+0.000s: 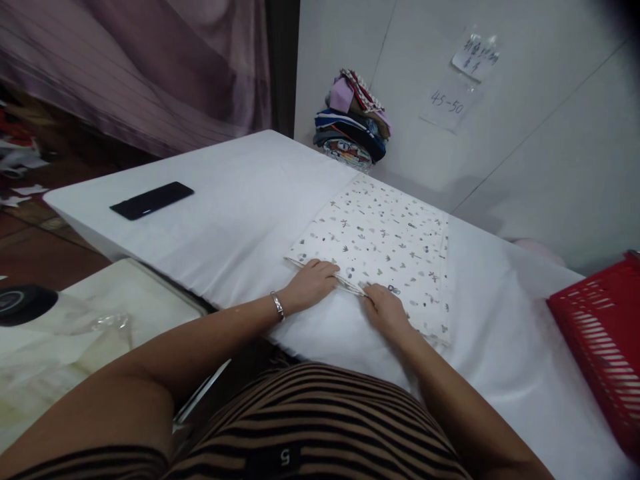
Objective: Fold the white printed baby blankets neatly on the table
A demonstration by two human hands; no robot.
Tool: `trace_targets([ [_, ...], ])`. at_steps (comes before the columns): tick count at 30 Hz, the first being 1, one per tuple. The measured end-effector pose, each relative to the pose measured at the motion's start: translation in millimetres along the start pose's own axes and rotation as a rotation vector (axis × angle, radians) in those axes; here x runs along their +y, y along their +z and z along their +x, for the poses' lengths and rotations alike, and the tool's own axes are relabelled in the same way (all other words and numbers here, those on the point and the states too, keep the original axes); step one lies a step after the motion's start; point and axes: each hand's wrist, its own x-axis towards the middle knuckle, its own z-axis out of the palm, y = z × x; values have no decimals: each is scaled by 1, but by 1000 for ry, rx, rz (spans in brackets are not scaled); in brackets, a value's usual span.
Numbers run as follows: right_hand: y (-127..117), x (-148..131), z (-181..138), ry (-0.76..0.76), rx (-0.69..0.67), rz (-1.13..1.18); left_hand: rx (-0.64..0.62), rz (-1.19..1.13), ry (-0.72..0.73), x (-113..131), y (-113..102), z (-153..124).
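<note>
A white cloth with small printed motifs (380,233) lies folded flat on the white-covered table in front of me. My left hand (313,283) is closed on its near edge, thumb and fingers pinching the layers. Close beside it, my right hand (387,308) grips the same edge a little farther right. Between the two hands the edge is slightly raised, and its folded layers show. The fingertips of both hands are partly hidden by the cloth and by the hands themselves.
A black phone (153,200) lies on the table (240,200) at left. Folded clothes (353,123) are stacked against the wall at the far edge. A red plastic basket (600,340) stands at right. Left of me, a lower pale surface (165,293) holds clear plastic and a dark object.
</note>
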Motion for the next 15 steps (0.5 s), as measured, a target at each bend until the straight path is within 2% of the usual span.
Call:
trace_targets([
  [6,2,-2,-2,-23,14,-48,46,-1,118,3,-10,1],
  [10,4,-6,-4,-80,39,-125,67,-5,155,3,-17,-4],
  [15,2,-12,-2,-132,33,-212,46,-54,159,1,-15,-5],
])
